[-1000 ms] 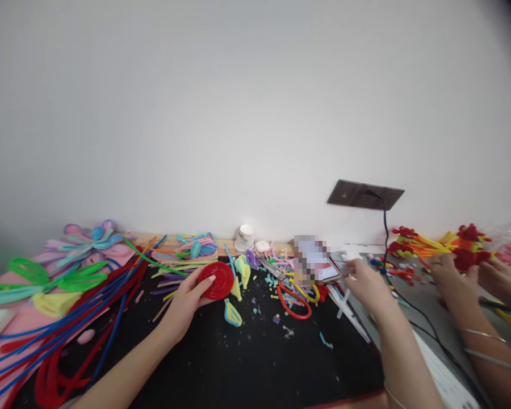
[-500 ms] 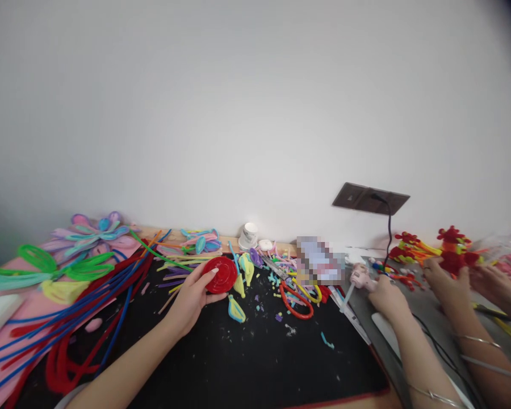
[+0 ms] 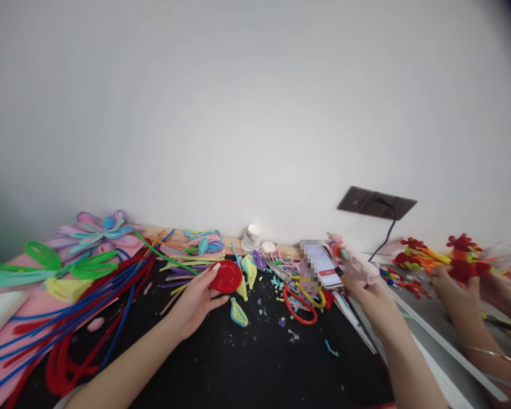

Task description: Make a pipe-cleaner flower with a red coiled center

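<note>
My left hand [image 3: 196, 304] pinches a flat red disc [image 3: 227, 277] at its left edge, thumb on top and fingers beneath; it looks coiled from fuzzy chenille stem. My right hand [image 3: 375, 301] is wrapped round a pink hot glue gun [image 3: 355, 266], raised above the grey table. A long whitish glue stick [image 3: 451, 346] trails from the gun's back towards the lower right. Just right of the red disc lie yellow-and-blue chenille leaves [image 3: 239, 312]. Red-handled scissors [image 3: 300, 309] rest between my hands on the black mat [image 3: 238, 369].
Blue and red chenille stems [image 3: 97, 301] and looped flowers [image 3: 97, 233] cover the left. A white cup [image 3: 252, 236] stands by the wall. A phone [image 3: 326, 267] lies beyond the scissors. At right, a co-worker's hands [image 3: 460, 295] hold a red chenille figure [image 3: 466, 258]. A cable hangs from the wall socket [image 3: 377, 203].
My right hand has lifted the glue gun off the table and brought it left and up. The red disc has shifted slightly right in my left hand's grip. The phone's screen shows more fully.
</note>
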Available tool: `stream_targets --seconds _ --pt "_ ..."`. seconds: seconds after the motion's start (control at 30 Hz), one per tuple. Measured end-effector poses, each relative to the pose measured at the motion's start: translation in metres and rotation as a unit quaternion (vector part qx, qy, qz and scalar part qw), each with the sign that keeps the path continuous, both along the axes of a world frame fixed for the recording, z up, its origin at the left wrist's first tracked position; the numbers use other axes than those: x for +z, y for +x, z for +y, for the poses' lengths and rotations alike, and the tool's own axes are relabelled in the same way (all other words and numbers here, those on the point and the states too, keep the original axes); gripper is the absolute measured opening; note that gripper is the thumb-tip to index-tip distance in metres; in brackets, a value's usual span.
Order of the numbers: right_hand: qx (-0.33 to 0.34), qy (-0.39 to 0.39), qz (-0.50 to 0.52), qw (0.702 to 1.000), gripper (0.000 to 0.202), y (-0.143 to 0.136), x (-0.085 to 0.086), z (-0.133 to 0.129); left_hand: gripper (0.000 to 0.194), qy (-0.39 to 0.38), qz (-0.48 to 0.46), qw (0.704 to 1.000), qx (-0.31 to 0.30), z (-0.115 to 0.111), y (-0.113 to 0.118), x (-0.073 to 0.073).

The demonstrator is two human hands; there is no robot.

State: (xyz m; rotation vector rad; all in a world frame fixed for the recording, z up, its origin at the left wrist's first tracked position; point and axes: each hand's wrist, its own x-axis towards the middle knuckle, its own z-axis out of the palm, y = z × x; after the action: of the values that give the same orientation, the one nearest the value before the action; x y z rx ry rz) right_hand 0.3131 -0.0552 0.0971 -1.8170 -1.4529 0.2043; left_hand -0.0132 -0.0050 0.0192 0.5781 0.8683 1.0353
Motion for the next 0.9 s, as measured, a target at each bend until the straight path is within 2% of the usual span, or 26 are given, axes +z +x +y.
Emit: stream_targets --seconds 0.1,0.2,0.3,0.4,0.6,0.9 --pt "0.084 -0.055 0.126 0.987 0.041 -0.034 -0.009 0.01 0.034 -0.016 -0.016 1.0 -0.005 0.001 -0.001 0.0" --pt "0.16 -0.123 0.218 0.955 0.034 -0.063 -0.027 0.02 0.037 -0.01 -0.009 1.0 -0.014 0.002 0.0 -0.001" --pt "0.226 -0.147 0.272 0.924 0.026 -0.088 -0.047 0.029 0.039 0.028 0.013 0.999 -0.027 0.0 0.001 -0.003" --pt "0.276 -0.159 0.318 0.893 0.028 -0.105 -0.063 0.031 0.042 0.064 0.044 0.996 -0.041 -0.001 0.002 -0.008" --pt "0.31 -0.179 0.355 0.864 0.031 -0.115 -0.081 0.026 0.048 0.097 0.096 0.989 -0.058 -0.001 0.004 -0.016" --pt "0.323 -0.172 0.357 0.86 0.032 -0.12 -0.089 0.024 0.049 0.112 0.142 0.981 -0.075 -0.003 0.008 -0.012"
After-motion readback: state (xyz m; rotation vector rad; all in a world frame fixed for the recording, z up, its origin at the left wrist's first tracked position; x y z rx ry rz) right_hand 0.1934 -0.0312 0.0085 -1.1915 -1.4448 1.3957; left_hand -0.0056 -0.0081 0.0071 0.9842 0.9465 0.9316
